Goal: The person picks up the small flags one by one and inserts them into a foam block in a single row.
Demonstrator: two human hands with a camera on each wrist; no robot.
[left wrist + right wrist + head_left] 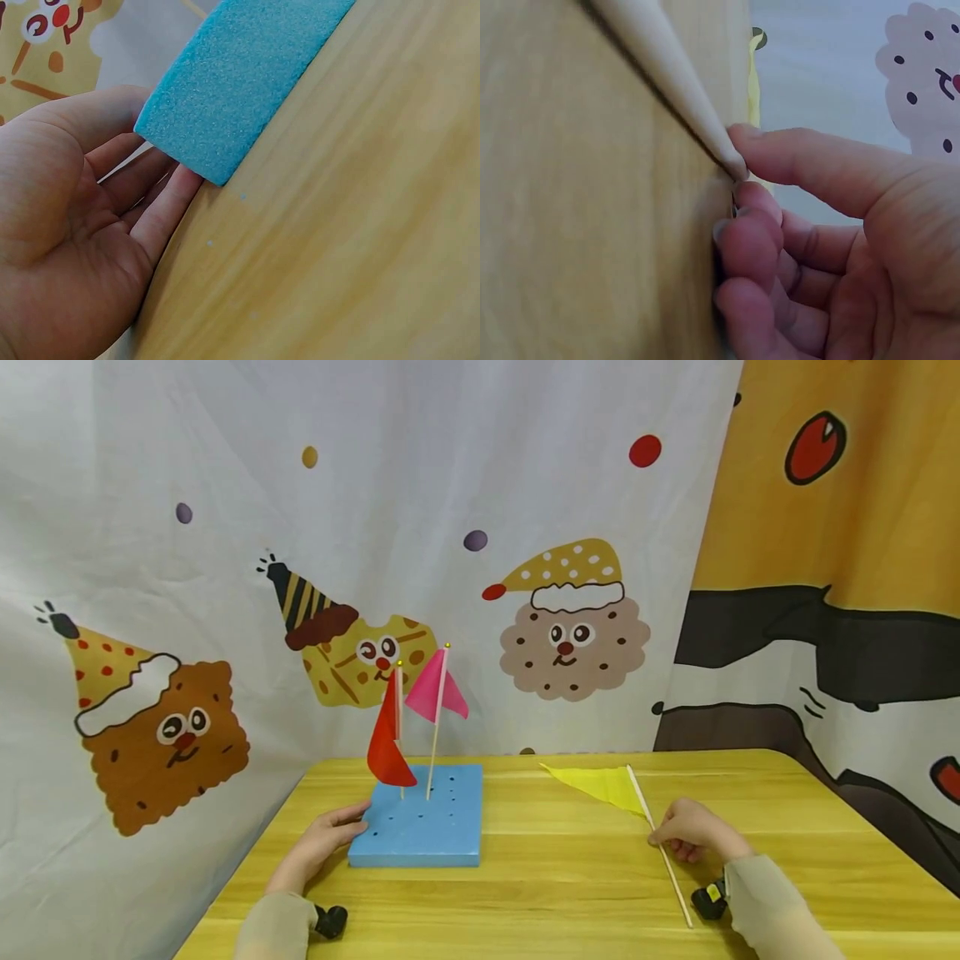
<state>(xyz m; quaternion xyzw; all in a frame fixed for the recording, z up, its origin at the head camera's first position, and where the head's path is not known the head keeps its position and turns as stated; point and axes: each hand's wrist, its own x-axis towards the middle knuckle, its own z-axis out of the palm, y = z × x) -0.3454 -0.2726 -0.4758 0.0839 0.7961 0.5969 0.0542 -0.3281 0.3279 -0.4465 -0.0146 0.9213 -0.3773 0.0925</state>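
A blue foam block with small holes in its top lies on the table. Two small flags on sticks stand in it, one red and one pink. At the block's left side is my left hand, its fairly straight fingers and thumb touching the edge; the left wrist view shows this hand at the block's corner. My right hand pinches the stick of a yellow flag between thumb and fingers. That stick slants close over the tabletop in the right wrist view.
Under everything is a wood-grain table, its far edge close to a pale curtain printed with cartoon biscuits. A yellow and dark patterned cloth hangs at the right. Each wrist carries a small black camera.
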